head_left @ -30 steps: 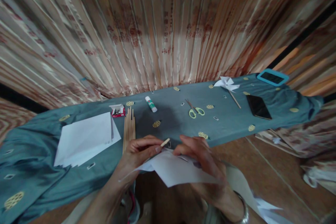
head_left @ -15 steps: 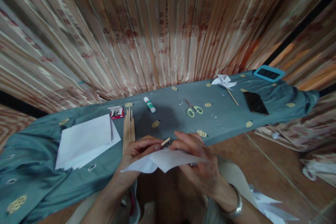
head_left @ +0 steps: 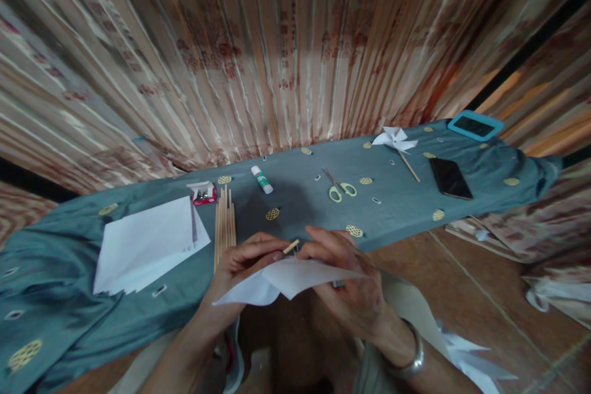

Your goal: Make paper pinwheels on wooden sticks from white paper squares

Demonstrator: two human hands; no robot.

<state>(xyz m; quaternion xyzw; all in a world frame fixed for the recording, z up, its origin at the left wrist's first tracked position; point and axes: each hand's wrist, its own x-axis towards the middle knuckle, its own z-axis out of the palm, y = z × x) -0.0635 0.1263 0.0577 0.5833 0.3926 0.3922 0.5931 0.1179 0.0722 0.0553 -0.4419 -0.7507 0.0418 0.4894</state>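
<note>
My left hand (head_left: pixel 249 258) is closed on a thin wooden stick (head_left: pixel 290 247), whose pale tip sticks out past the thumb and fingers. Just below that tip, a folded white paper pinwheel (head_left: pixel 300 278) spreads between both hands, its blades hanging over my wrist side. My right hand (head_left: pixel 348 271) is closed around the pinwheel's right part, with its index finger and thumb close to the stick's end. Any pin joining stick and paper is too hidden to make out.
On the blue cloth-covered table (head_left: pixel 300 166) lie white paper sheets (head_left: pixel 143 246), a red pin box (head_left: pixel 203 194), wooden sticks (head_left: pixel 225 228), a glue stick (head_left: pixel 261 180), scissors (head_left: pixel 339 187), another pinwheel (head_left: pixel 396 139), a phone (head_left: pixel 451 178) and a blue-framed device (head_left: pixel 475 125). White folded paper (head_left: pixel 471 357) is low at right.
The view has shifted slightly. Both hands keep almost the same grip on the stick and the pinwheel, near each other.
</note>
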